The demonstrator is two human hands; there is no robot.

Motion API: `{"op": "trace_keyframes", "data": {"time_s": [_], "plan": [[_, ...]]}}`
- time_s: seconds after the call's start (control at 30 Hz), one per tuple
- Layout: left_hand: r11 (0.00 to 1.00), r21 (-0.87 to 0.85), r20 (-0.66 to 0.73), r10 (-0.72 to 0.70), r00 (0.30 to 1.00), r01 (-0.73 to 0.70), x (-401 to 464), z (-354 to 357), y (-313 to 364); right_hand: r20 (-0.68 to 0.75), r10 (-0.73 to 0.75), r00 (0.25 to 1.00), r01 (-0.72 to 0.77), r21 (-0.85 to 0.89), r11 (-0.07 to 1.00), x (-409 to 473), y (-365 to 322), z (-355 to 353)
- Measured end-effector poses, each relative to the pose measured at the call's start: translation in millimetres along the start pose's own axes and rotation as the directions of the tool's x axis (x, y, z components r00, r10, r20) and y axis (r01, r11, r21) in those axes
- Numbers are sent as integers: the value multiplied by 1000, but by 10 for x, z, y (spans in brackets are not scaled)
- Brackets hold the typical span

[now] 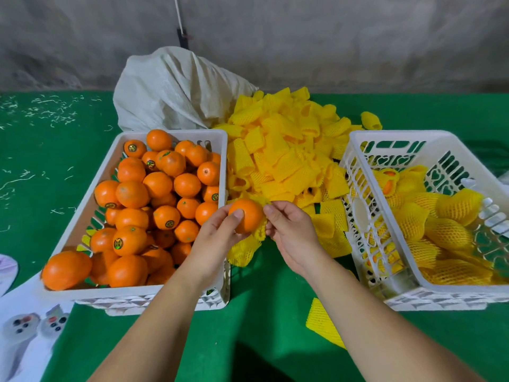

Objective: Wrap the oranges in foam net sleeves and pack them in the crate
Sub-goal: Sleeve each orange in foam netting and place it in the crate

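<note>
We are seeing the foam net sleeve (pixel 260 230) mostly hidden behind the orange (pixel 246 216); our left hand (pixel 217 238) is gripping that orange; our right hand (pixel 289 230) is pinching the sleeve's edge; the left crate (pixel 82 210) is holding bare oranges; the right crate (pixel 358 172) is holding wrapped ones.

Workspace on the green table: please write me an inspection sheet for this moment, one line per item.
Surface: green cloth, white scraps at far left.
Job's things: left crate full of bare oranges; pile of yellow sleeves between crates; right crate holding wrapped oranges.
Clutter: one sleeve lying near the right forearm; grey sack behind; printed sheet at left.
Hands: left hand grips an orange; right hand pinches a sleeve's edge beside it.
Cables: white cord on wall.
Surroundings: grey concrete wall.
</note>
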State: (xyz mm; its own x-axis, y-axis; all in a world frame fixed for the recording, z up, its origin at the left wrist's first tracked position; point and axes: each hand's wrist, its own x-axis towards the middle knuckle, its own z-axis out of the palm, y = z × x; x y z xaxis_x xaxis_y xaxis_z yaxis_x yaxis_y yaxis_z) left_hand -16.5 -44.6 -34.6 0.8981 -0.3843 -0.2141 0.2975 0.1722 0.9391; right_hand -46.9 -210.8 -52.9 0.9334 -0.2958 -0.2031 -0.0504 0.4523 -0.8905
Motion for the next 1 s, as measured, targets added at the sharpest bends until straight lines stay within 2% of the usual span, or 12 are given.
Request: {"op": "trace_keyframes", "data": {"time_s": [0.13, 0.2, 0.27, 0.3, 0.4, 0.47, 0.6, 0.7, 0.77, 0.83, 0.9, 1.0], "plan": [[992, -123, 19, -16, 1000, 18, 26, 26, -32, 92, -18, 996, 11, 75, 997, -20, -40, -6], [992, -126, 25, 3, 1000, 0, 28, 4, -50, 78, -66, 995, 77, -136, 988, -1, -54, -35], [996, -89, 32, 26, 999, -24, 23, -11, -86, 50, -145, 988, 152, -455, 877, 14, -73, -34], [997, -70, 38, 35, 999, -33, 15, -5, -99, 58, -157, 986, 164, -525, 835, 20, -83, -20], [995, -80, 21, 53, 998, -51, 5, 20, -109, 113, -157, 981, 194, -559, 806, 44, -70, 22], [992, -121, 13, 49, 999, -47, 2, -12, -113, 88, -203, 975, 215, -601, 770, 77, -60, 30], [996, -63, 124, 63, 990, -55, -7, -102, -153, -32, -401, 915, 233, -771, 592, 143, -41, 9], [997, 64, 222, 28, 975, -43, 0, -120, -147, 13, -435, 901, 274, -792, 545, 140, -37, 48], [990, 134, 253, 18, 967, -53, 8, -104, -141, 70, -379, 923, 289, -776, 561, 146, -62, 56], [989, 134, 228, 26, 973, -58, 6, -69, -146, 99, -293, 951, 271, -723, 635, 153, -125, 32], [983, 157, 150, 67, 986, -91, 9, -29, -149, 117, -248, 962, 259, -687, 679, 137, -213, -22], [982, 165, -5, 91, 996, -89, 41, 41, -141, 139, -269, 953, 294, -637, 712, 63, -341, -76]]}}
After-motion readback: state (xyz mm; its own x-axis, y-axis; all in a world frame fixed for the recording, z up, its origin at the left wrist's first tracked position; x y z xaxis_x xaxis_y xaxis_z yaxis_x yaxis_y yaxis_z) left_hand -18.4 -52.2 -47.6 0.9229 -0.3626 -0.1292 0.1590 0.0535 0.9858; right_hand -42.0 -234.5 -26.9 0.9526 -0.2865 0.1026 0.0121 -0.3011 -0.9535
